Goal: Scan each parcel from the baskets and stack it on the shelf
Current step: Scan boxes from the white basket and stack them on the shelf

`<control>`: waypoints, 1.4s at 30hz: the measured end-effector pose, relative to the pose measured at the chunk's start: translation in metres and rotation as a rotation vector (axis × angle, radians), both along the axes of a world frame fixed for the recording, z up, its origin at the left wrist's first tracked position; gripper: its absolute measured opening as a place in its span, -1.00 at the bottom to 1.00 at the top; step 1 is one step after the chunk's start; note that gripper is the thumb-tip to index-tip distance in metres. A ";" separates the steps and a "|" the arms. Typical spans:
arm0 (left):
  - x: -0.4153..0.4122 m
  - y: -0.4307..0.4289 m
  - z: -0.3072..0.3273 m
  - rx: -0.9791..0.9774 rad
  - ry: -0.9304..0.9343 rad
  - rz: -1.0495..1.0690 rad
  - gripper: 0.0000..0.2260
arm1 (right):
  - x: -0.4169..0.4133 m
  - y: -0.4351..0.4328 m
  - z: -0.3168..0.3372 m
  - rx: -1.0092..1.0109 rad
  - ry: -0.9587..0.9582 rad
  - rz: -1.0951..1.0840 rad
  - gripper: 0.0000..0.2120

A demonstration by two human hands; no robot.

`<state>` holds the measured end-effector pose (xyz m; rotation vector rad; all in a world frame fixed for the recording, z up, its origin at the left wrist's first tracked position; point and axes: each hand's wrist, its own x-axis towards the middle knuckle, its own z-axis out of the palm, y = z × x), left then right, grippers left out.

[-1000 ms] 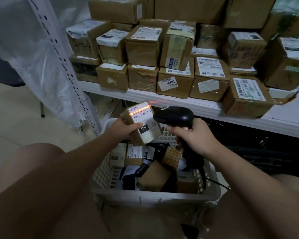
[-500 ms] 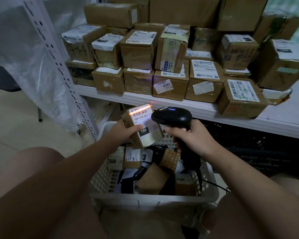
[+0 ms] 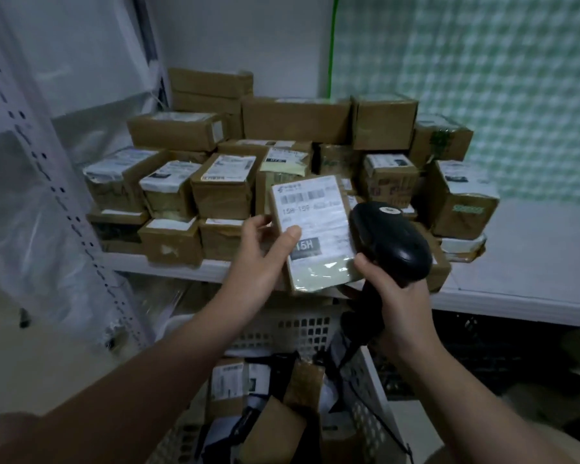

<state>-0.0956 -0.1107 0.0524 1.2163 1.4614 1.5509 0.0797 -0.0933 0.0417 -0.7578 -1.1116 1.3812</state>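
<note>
Over the basket, at twelve o'clock, you are holding the parcel upright in your left hand, the fingers curling behind its left edge and the thumb pressing on the label. Your right hand is gripping the scanner by its handle, with the head just beside the parcel at three o'clock. You are probably heading for the shelf, so you are doing best by swinging the scanner clear and aiming for a flat top among the stacked boxes at eleven o'clock.
</note>
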 end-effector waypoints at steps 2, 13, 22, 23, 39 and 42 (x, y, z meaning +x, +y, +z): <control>0.010 0.026 0.019 -0.027 0.098 -0.069 -0.35 | 0.008 0.015 0.018 0.010 -0.006 -0.086 -0.62; 0.023 0.154 0.088 -0.093 0.713 -0.004 -0.44 | 0.000 0.150 0.100 -0.125 -0.315 -0.097 -0.73; 0.022 0.191 0.081 -0.212 1.463 -0.066 -0.73 | -0.006 0.187 0.068 -0.226 -0.257 -0.022 -0.78; 0.020 0.194 0.079 -0.188 1.484 -0.053 -0.74 | -0.004 0.189 0.066 -0.229 -0.233 -0.025 -0.81; 0.017 0.156 0.069 0.057 1.740 0.162 -0.73 | 0.005 0.144 0.064 -0.213 -0.293 0.057 -0.97; 0.004 0.105 0.048 0.211 1.647 0.124 -0.77 | 0.011 0.100 0.049 -0.219 -0.254 0.116 -0.95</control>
